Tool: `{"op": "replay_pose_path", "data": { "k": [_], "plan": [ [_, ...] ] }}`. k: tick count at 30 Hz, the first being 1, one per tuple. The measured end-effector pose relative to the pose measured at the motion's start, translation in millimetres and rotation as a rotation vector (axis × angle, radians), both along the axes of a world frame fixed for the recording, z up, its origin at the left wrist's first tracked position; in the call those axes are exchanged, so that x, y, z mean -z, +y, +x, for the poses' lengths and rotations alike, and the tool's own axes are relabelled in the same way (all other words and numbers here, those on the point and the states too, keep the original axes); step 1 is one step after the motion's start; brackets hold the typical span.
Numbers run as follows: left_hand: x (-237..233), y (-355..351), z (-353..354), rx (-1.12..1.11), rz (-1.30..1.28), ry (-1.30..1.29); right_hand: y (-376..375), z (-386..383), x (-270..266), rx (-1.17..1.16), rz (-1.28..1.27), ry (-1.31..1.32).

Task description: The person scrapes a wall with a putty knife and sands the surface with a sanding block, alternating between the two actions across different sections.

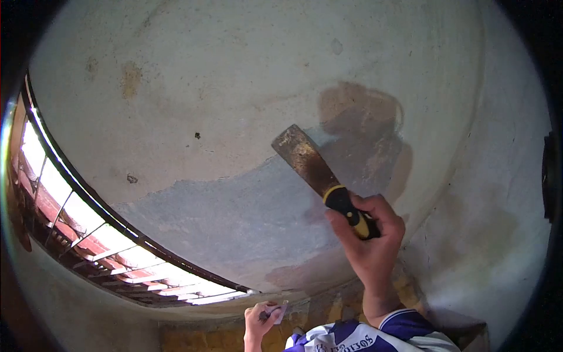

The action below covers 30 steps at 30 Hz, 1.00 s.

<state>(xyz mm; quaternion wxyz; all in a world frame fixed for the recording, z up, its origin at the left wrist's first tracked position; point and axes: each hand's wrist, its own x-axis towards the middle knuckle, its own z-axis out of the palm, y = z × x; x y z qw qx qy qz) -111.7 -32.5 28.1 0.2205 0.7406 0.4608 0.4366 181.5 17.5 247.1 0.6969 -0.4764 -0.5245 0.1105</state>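
My right hand (372, 226) is closed around the black and yellow handle of a scraper (308, 159). Its wide, rusty metal blade points up and left, in front of a wall (205, 76) with a pale upper part and a bluish-grey lower patch. Whether the blade touches the wall I cannot tell. Low in the view, my left hand (260, 321) pinches a small, pale, flat piece (281, 312) between thumb and fingers. A darker brownish patch or shadow (358, 111) lies on the wall beyond the blade.
A barred window (111, 249) with bright light behind it curves along the left and lower left. Another wall (498, 193) stands at the right, with a dark object (549, 176) at its far edge. Yellowish-brown floor (199, 339) shows at the bottom.
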Motion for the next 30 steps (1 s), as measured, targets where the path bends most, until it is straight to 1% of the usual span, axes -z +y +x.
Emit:
{"op": "replay_pose_path", "data": {
  "k": [2, 3, 6, 9, 10, 12, 13, 16, 17, 20, 24, 25, 26, 28, 30],
  "plan": [
    [3.8, 6.8, 6.5, 0.005, 0.0, 0.009, -3.1, 0.3, -8.5, 0.019, 0.098, -0.063],
    [5.5, 6.0, 8.1, -0.007, -0.009, -0.01, -9.4, 4.4, -4.6, -0.042, 0.047, -0.011],
    [5.1, 1.8, 5.0, -0.028, 0.054, 0.011, -25.3, 22.2, 5.2, 0.024, 0.058, -0.077],
    [10.3, -4.5, 10.6, -0.112, -0.024, -0.072, -1.7, 24.4, -2.5, -0.033, 0.038, 0.002],
    [9.7, -8.4, 13.0, -0.098, -0.047, -0.045, 3.5, 21.1, -6.2, -0.056, 0.008, 0.023],
    [8.4, -5.0, 18.2, -0.07, -0.079, 0.007, 4.2, 14.0, -9.7, -0.045, 0.048, -0.037],
    [11.6, -4.9, 21.7, -0.049, -0.086, -0.025, 4.8, 12.8, -11.9, -0.042, 0.077, -0.069],
    [6.7, -12.1, 28.6, -0.06, -0.106, -0.044, -6.5, 24.7, -5.0, -0.039, 0.264, -0.296],
    [8.9, -12.5, 29.1, -0.077, -0.104, -0.062, -11.8, 31.0, -8.4, 0.028, 0.287, -0.426],
    [14.3, -20.7, 29.3, -0.112, -0.115, -0.078, -29.7, 36.0, 0.1, -0.141, 0.305, -0.466],
    [4.1, -30.6, 27.1, -0.149, -0.129, -0.013, -23.1, 33.5, -5.7, -0.472, 0.603, -0.396],
    [4.1, -30.2, 28.3, -0.147, -0.129, -0.002, -16.5, 35.7, -9.7, -0.575, 0.648, -0.452],
    [20.9, -28.4, 26.0, -0.136, -0.061, -0.061, -11.9, 33.3, -14.6, -0.618, 0.691, -0.476],
    [14.5, -36.2, 18.3, -0.105, -0.177, -0.007, 0.1, 14.1, -28.7, -0.755, 0.8, -0.549],
    [-2.1, -45.2, 18.8, -0.17, -0.309, -0.027, 13.5, -7.1, -46.2, -0.963, 0.903, -0.66]
  ]
}}
